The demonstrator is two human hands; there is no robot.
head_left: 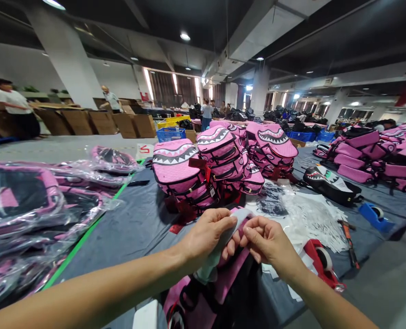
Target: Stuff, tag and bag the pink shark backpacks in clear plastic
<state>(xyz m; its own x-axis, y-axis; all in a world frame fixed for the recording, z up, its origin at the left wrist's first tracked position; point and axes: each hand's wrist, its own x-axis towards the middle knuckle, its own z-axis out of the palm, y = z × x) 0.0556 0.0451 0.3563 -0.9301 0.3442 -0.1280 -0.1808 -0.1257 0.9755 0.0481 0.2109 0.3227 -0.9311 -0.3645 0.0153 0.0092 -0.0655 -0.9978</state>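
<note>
A pink and black backpack (235, 285) lies close in front of me, partly covered by my hands and arms. My left hand (209, 233) is closed on a light grey cloth (208, 270), with its fingertips curled around under the pink fabric. Beside it, my right hand (267, 237) is closed in a pinch at the pink edge, close to the left fingertips. What lies between the right fingertips is too small to make out. Just beyond my hands are stacked pink backpacks (177, 171) with shark-mouth prints and red tags.
Plastic-wrapped pink bags (14, 196) are piled at left beyond a green strip (86, 228). On the right lie plastic bags (302, 210), a red tape dispenser (321, 262), a hammer (350, 244), a blue tape dispenser (376, 217) and a black shark-print bag (331, 185). People work farther back.
</note>
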